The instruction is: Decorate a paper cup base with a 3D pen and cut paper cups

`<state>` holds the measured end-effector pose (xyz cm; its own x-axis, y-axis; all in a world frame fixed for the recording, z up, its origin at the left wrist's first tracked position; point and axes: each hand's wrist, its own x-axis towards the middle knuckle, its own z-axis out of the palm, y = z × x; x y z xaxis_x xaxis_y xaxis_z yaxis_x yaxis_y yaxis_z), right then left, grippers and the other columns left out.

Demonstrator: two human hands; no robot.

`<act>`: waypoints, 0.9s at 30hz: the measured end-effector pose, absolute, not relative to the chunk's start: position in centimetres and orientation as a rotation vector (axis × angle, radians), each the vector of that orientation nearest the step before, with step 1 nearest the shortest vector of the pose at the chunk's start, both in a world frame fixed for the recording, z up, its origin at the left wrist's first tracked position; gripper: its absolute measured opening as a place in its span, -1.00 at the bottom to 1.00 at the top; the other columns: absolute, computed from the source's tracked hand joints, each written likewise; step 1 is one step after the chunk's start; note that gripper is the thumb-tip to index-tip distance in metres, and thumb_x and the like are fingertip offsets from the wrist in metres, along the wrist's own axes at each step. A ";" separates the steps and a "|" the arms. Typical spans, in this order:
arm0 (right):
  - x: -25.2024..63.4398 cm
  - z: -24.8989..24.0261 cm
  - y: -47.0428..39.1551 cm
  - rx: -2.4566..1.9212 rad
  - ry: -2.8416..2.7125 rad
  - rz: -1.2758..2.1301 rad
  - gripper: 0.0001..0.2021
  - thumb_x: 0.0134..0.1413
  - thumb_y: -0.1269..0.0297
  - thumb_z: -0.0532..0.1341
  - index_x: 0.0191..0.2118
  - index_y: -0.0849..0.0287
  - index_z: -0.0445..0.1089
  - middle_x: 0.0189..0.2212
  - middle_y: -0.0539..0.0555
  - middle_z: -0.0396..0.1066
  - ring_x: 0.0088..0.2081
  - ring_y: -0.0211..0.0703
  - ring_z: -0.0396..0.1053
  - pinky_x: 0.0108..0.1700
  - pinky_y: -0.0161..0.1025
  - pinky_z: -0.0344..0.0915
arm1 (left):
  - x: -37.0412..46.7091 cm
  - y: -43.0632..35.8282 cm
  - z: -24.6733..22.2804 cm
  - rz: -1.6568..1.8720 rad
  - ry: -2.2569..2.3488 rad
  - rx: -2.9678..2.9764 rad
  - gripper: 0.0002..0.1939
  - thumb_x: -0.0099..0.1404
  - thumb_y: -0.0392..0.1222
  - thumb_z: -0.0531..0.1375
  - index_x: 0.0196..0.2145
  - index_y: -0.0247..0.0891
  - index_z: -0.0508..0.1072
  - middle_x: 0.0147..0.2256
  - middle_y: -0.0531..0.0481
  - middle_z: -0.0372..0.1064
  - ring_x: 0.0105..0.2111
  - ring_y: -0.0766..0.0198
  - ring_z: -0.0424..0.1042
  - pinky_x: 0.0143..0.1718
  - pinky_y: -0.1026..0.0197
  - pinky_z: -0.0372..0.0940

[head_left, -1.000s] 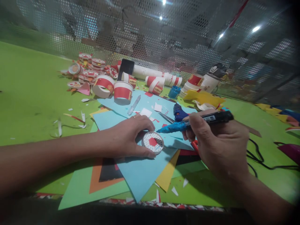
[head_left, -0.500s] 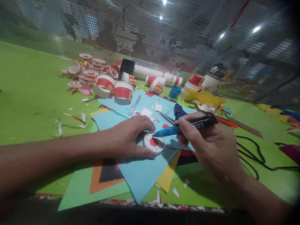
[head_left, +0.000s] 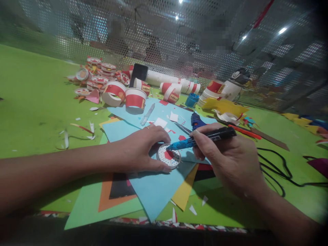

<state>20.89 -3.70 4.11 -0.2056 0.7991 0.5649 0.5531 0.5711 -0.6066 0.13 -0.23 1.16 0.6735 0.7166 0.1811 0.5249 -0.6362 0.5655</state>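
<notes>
Perforated mesh (head_left: pixel 107 37) backs the green table (head_left: pixel 33 112); left grip (head_left: pixel 139 148) holds 1 disc (head_left: pixel 169 155), right grip (head_left: pixel 233 159) 1 marker (head_left: pixel 186 142).

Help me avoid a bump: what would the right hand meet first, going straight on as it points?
The right hand, marker leading, would likely meet the dotted disc in the left hand first. The tip looks on or just above it; depth is unclear.
</notes>
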 end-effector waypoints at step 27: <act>21.2 3.6 -3.6 -1.071 -1.893 0.333 -0.82 0.16 0.23 0.23 -0.44 0.16 0.42 -0.60 -0.06 0.34 -0.59 -0.33 0.27 -0.54 -0.35 0.27 | 0.1 -0.1 1.0 0.571 0.941 2.447 -0.50 0.09 0.06 0.35 -0.11 -0.27 0.38 -0.14 -0.12 0.35 -0.14 0.08 0.30 -0.12 0.05 0.25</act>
<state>21.19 -3.62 3.63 -0.2125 0.7876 0.5783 0.5427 0.5873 -0.6005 0.13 -0.06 0.99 0.6808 0.7008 0.2128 0.5124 -0.6634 0.5453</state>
